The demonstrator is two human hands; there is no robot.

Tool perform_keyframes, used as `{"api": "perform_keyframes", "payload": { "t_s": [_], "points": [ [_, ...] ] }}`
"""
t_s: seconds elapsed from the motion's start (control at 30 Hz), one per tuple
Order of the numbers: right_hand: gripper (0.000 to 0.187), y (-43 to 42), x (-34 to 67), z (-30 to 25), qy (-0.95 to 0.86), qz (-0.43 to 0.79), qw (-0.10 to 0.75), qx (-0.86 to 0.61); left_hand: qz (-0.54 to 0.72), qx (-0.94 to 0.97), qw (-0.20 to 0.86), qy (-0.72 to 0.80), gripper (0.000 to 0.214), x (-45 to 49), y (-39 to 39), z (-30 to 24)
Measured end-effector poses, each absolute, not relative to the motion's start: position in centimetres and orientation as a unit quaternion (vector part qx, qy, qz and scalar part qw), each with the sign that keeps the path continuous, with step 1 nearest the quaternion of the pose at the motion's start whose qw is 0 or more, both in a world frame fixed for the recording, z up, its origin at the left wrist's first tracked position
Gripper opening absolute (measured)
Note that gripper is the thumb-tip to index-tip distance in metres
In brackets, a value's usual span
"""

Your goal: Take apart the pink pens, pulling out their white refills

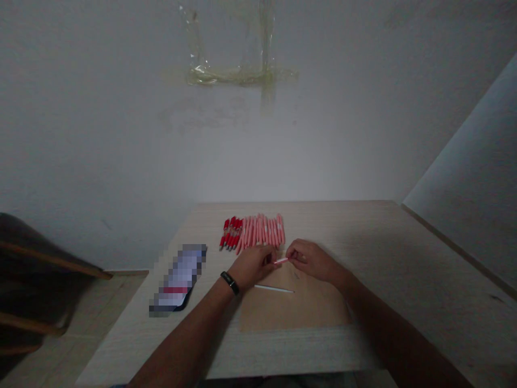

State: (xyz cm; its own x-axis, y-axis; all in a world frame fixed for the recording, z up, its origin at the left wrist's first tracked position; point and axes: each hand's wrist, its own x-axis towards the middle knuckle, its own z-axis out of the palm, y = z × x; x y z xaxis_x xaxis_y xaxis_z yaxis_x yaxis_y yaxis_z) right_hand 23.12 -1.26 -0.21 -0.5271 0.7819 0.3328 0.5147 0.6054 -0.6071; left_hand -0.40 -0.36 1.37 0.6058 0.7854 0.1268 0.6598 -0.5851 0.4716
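Left hand [255, 264] and right hand [310, 260] each pinch the pink-and-white stick [281, 261], grips nearly closed; I'd steady it level, clear of the slim rod [274, 289] toward six o'clock.

A home, perhaps (table [404, 242], taped wall [323, 134])

Pink-and-white pen [281, 261] between both hands [253, 265] [310, 260]

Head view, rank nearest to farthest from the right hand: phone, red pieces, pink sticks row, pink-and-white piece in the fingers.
From the right hand:
1. Pink-and-white piece: at its fingertips, between the two hands.
2. Pink sticks row: beyond the hands, to the left.
3. Red pieces: left of the row.
4. Phone: farthest left.
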Motion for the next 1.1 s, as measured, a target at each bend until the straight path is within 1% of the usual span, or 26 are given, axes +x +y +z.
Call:
{"api": "perform_keyframes", "payload": {
  "t_s": [0.1,0.23,0.43,0.53,0.67,0.83,0.97,1.1],
  "points": [
    [0.008,-1.2,23.5,0.1,-0.845,0.222,0.293,-0.387,0.167,0.873,0.196,0.415,0.027,-0.4,-0.4,1.5],
    [0.006,-0.9,25.0,0.7,-0.865,0.205,0.230,-0.397,0.170,0.870,0.199,0.418,0.024,-0.3,-0.5,1.6],
    [0.027,-0.6,27.7,0.3,-0.870,0.232,0.163,-0.404,0.174,0.862,0.199,0.433,0.025,-0.3,-0.6,1.7],
    [0.028,-0.7,27.8,-0.1,-0.872,0.229,0.147,-0.406,0.179,0.861,0.200,0.432,0.028,-0.2,-0.6,1.9],
    [0.025,-0.8,27.3,0.2,-0.877,0.223,0.147,-0.400,0.185,0.867,0.193,0.420,0.030,-0.3,-0.6,2.1],
    [0.009,-0.7,26.6,0.9,-0.856,0.196,0.187,-0.440,0.186,0.871,0.193,0.412,0.025,-0.4,-0.5,2.0],
    [0.006,-0.6,26.0,1.0,-0.854,0.162,0.208,-0.448,0.178,0.869,0.195,0.418,0.024,-0.4,-0.5,1.9],
    [0.008,-0.7,25.8,0.5,-0.862,0.183,0.202,-0.427,0.168,0.872,0.190,0.419,0.022,-0.4,-0.5,2.0]
  ]
}}
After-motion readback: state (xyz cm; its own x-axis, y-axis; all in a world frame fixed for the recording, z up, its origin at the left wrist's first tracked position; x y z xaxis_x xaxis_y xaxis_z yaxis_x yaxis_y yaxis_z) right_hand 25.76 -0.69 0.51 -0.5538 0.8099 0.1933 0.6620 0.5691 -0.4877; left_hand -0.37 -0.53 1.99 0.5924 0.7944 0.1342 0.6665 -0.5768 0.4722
